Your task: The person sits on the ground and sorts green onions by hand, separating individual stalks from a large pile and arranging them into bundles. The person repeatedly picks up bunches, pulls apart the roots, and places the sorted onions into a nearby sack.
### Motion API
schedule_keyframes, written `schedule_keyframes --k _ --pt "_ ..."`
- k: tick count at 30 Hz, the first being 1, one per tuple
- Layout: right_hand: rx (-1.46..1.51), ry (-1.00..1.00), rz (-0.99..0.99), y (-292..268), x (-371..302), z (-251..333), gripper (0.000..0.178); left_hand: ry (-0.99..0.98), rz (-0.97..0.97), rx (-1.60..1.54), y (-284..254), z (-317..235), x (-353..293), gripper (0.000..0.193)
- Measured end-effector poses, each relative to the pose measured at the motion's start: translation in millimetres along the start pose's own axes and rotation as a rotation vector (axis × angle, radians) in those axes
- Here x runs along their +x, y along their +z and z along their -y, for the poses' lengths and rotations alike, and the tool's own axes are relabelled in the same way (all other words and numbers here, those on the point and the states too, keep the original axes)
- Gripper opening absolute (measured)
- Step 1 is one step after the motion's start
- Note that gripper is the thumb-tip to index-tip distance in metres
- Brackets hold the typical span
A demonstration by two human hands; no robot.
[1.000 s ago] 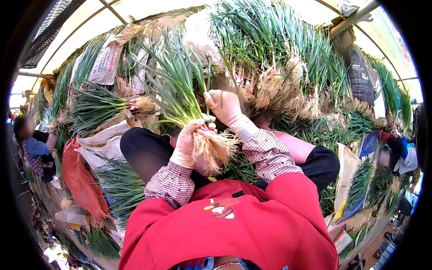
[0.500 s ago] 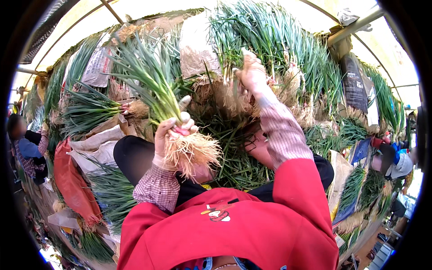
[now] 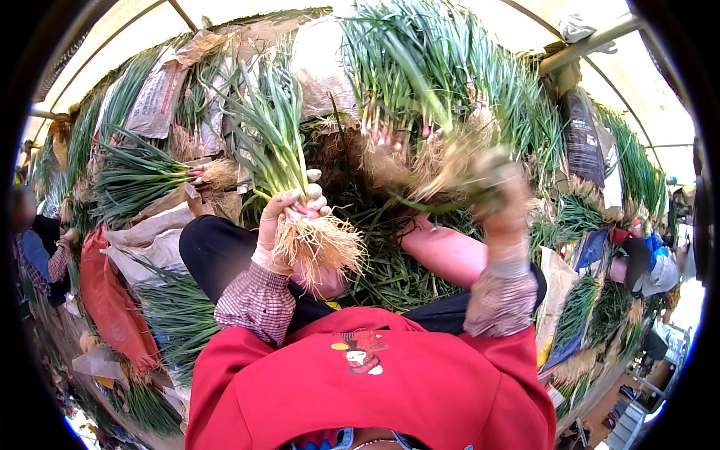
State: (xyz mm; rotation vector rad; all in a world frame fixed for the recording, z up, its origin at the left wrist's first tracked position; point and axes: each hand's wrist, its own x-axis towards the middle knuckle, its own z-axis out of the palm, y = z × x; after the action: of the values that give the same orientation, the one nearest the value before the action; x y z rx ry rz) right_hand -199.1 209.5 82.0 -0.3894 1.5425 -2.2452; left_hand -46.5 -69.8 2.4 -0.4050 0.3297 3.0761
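Observation:
A thick bunch of spring onions (image 3: 277, 142) is gripped in my left hand (image 3: 283, 217), fingers wrapped round the pale stalks just above the roots. Its green leaves point up and away, and its tan roots (image 3: 319, 247) hang over my lap. My right hand (image 3: 501, 206) is over my right knee, smeared by motion. Blurred green leaves and tan root strands show beside it, but its fingers cannot be made out. Beyond it stands a dense row of spring onions (image 3: 397, 90), roots toward me.
Loose green leaves (image 3: 397, 277) cover the ground between my legs. At left are another bunch of spring onions (image 3: 150, 180), pale sacks (image 3: 154, 232) and a red sack (image 3: 112, 300). A dark bag (image 3: 585, 139) stands at right. Other people sit at both sides.
My right hand has drawn back from the far row toward me and to the right, with blurred strands by it. My left hand keeps its bunch, which is now more upright.

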Motion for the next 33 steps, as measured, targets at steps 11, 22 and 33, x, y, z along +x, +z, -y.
schedule_keyframes --k 11,22,33 --pt "-1.026 0.350 0.012 -1.3 -21.7 -92.4 0.032 -0.032 -0.035 0.027 11.3 2.0 -15.0 0.057" --pt "-0.554 0.684 0.120 15.4 10.3 -92.8 0.025 -0.380 -0.207 0.244 -17.9 25.2 -35.8 0.034" --pt "-0.519 0.442 0.216 69.8 -1.9 -142.7 0.031 -0.344 -0.169 0.149 -1.6 51.1 -34.4 0.044"
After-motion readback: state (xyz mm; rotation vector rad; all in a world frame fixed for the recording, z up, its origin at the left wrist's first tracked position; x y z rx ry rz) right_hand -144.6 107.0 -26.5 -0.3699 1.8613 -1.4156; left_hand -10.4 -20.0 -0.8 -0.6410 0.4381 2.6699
